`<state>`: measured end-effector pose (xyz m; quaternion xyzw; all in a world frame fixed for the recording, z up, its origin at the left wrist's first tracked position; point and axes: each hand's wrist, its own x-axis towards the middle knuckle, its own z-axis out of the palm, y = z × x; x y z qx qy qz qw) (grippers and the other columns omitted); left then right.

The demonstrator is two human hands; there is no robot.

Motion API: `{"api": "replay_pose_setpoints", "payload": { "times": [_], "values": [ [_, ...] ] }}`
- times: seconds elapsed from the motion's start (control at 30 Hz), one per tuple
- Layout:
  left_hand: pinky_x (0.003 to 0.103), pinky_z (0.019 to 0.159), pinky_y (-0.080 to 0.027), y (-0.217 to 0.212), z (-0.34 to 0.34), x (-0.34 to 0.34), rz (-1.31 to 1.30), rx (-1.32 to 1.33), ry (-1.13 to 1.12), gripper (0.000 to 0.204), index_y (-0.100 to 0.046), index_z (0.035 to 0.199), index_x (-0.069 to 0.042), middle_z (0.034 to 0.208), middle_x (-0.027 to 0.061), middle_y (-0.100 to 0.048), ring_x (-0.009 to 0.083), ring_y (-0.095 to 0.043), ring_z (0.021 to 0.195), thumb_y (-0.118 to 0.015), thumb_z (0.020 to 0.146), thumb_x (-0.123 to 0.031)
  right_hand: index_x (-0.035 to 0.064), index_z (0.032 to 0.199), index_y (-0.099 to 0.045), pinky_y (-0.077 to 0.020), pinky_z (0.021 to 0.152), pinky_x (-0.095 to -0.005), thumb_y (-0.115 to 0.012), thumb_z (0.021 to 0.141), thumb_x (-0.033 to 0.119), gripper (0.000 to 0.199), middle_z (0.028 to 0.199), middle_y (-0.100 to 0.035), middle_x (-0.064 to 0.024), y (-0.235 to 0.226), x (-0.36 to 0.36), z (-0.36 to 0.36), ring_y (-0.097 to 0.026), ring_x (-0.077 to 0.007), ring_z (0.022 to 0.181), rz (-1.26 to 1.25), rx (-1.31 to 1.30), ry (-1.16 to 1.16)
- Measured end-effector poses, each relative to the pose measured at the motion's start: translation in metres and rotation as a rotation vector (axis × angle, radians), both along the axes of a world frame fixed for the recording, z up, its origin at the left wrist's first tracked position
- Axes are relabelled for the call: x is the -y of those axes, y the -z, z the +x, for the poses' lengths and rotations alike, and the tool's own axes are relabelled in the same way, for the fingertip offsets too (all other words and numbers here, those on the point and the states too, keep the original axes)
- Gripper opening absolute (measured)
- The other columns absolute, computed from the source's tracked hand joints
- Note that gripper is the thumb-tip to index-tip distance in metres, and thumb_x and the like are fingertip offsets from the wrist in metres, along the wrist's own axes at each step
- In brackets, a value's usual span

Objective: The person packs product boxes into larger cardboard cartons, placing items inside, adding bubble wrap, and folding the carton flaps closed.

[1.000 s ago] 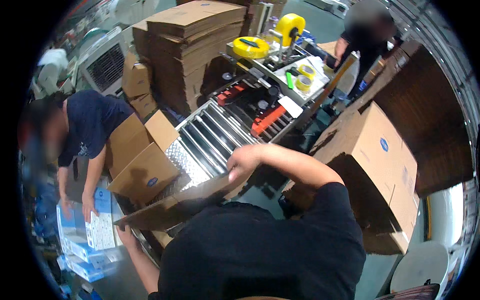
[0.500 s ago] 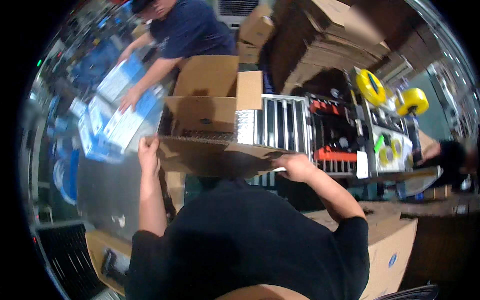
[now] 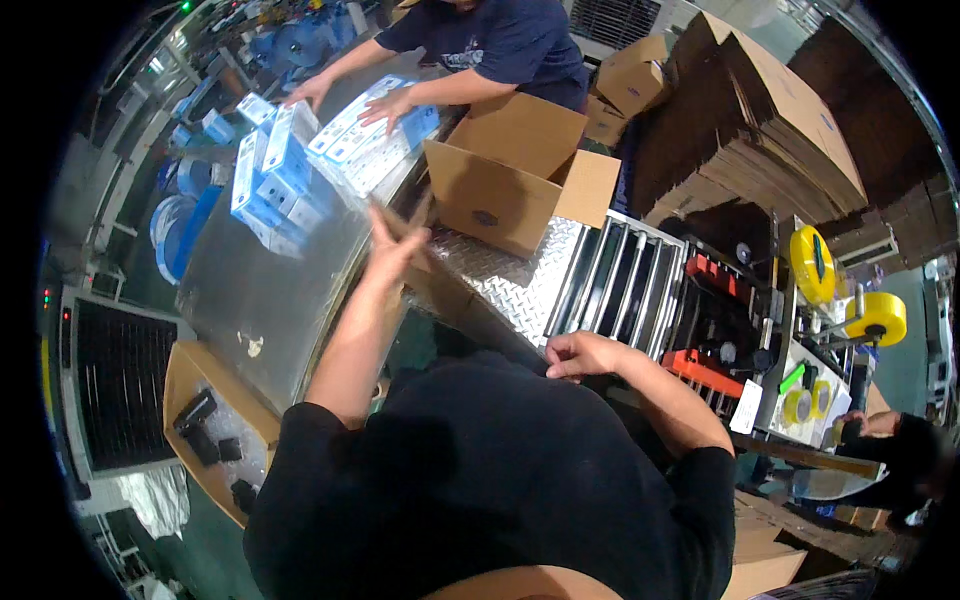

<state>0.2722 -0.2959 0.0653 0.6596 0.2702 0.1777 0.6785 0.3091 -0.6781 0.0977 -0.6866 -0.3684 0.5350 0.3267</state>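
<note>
My left hand [image 3: 393, 255] is open, thumb and fingers spread, beside the near left corner of an open brown cardboard box [image 3: 490, 205]. Some blurred cardboard lies around its fingertips; whether they touch it I cannot tell. Next to the near edge of the roller conveyor [image 3: 625, 285], my right hand [image 3: 582, 356] is closed, with thumb and fingers curled together. What it holds, if anything, is hidden. The box stands on a diamond-patterned metal plate [image 3: 510, 290], one flap [image 3: 590, 188] folded out to the right. Between my hands a brown strip [image 3: 460, 300] runs along the plate's near edge.
Across the table, a person rests a hand on blue-and-white boxes [image 3: 370, 130]; more such boxes [image 3: 270, 175] stand left. Right are a red-and-black machine [image 3: 715, 325] and yellow tape rolls [image 3: 812, 265]. Flattened cartons [image 3: 770, 120] are stacked behind. A carton of black parts [image 3: 215, 430] sits lower left.
The view has turned, so the box appears farther right. Both my hands gripped a brown cardboard panel's edge before; my left fingers have now spread, and the panel is no longer held up between them.
</note>
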Motion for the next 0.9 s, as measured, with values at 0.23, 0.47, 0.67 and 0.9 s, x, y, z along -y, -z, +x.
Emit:
{"api": "replay_pose_setpoints", "payload": {
  "times": [0.23,0.47,0.67,0.9],
  "values": [
    [0.037,0.075,-0.053,-0.04,-0.013,0.032,-0.141,-0.079,0.166,0.102,0.008,0.153,-0.031,0.143,0.0089,-0.042,0.0213,-0.056,0.112,-0.068,0.087,-0.015,0.0072,0.102,-0.056,-0.0504,0.065,-0.0418,-0.056,0.096,0.033,0.027,0.07,-0.061,-0.0142,0.04,0.017,0.011,-0.063,-0.0311,0.068,0.123,0.508,0.181],
    [0.031,0.066,-0.052,-0.04,-0.005,-0.008,0.123,-0.212,0.264,0.085,-0.012,0.155,-0.023,0.114,0.0054,-0.06,0.0157,-0.06,0.087,-0.051,0.083,0.0,0.0249,0.153,-0.006,-0.0506,0.069,-0.0487,-0.058,0.089,0.022,0.084,0.081,-0.065,-0.0232,-0.017,0.021,-0.005,-0.065,-0.0402,0.077,-0.312,0.81,-0.117],
    [0.022,0.059,-0.046,-0.093,0.016,-0.019,0.079,-0.193,0.635,0.068,-0.048,0.138,-0.01,0.095,0.0008,-0.06,0.0077,-0.058,0.073,-0.05,0.072,-0.002,0.0306,0.153,-0.011,-0.0542,0.086,-0.0425,-0.059,0.089,0.018,0.081,0.114,-0.066,-0.022,-0.062,0.074,0.035,-0.068,-0.0336,0.095,-0.02,0.573,0.654],
    [0.039,0.114,-0.027,-0.035,-0.006,0.092,1.157,-0.358,1.634,0.119,-0.003,0.151,0.002,0.154,0.0256,-0.022,0.0305,-0.028,0.142,-0.075,0.073,-0.054,0.0193,0.148,-0.035,-0.0409,0.102,-0.0427,-0.067,0.086,0.037,0.072,0.124,-0.049,-0.023,0.042,0.016,0.001,-0.049,-0.0384,0.12,-0.11,0.788,0.146]
  ]
}}
